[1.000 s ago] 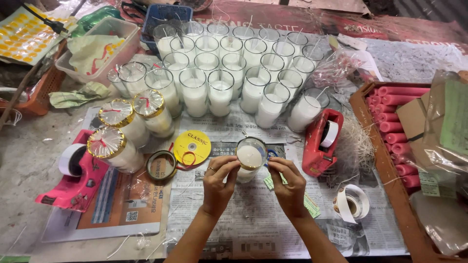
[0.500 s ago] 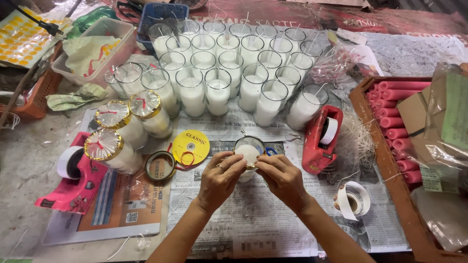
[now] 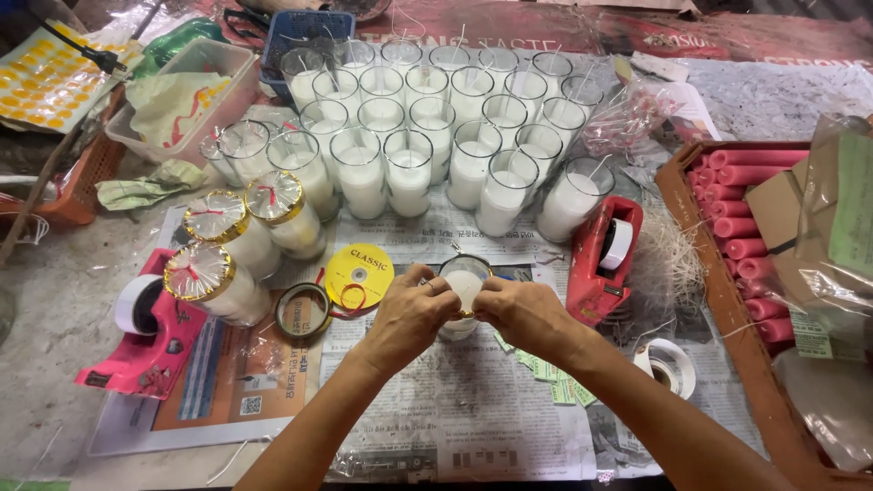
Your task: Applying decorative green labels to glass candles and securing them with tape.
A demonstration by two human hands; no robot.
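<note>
1. Fingertips of both hands pinch at the rim of one glass candle (image 3: 461, 284); whether film or tape sits under them, can't tell.
2. Left hand (image 3: 406, 315) curls around the glass's left side, right hand (image 3: 525, 314) around its right side.
3. Candle stands upright on newspaper (image 3: 455, 400), centre of the table.
4. Just left: yellow ribbon spool (image 3: 358, 270). Right: red tape dispenser (image 3: 601, 257).
5. Behind: block of unwrapped glass candles (image 3: 427, 127). Far left: three gold-topped wrapped candles (image 3: 238, 236).

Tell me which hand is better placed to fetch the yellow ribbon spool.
Left. The left hand lies just right of the yellow ribbon spool, while the right hand sits beyond the glass candle both hands grip, so it would probably have to cross over.
</note>
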